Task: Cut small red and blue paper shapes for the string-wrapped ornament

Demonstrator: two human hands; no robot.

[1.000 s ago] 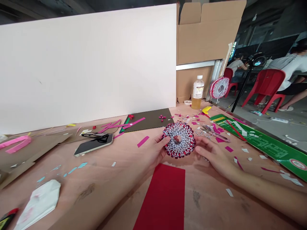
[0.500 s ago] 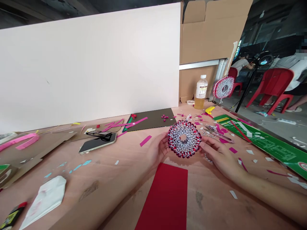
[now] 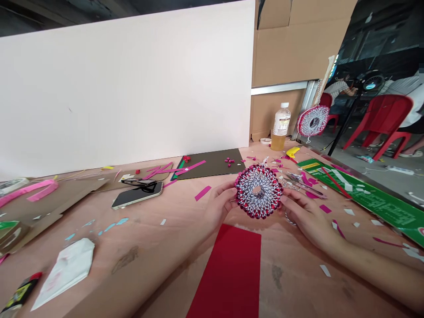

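Observation:
Between my two hands, a round ornament of black-and-white twisted cord, with a hole in its middle and a dark red, beaded-looking edge, is held up facing me. My left hand grips its left rim, thumb in front. On the opposite rim my right hand pinches it with thumb and fingers. A loose end of cord hangs by the right fingers. Below the ornament a red strip of paper lies on the table. Just beyond my right hand are scissors, partly hidden among scraps.
A phone with black-framed glasses on it lies left of centre. A dark board, a drink bottle and a green sheet are farther back. A similar ornament hangs at right. Behind it are red chairs and people.
The ornament sits slightly farther right in view and is turned a little, still held by both hands. The whole view has shifted slightly.

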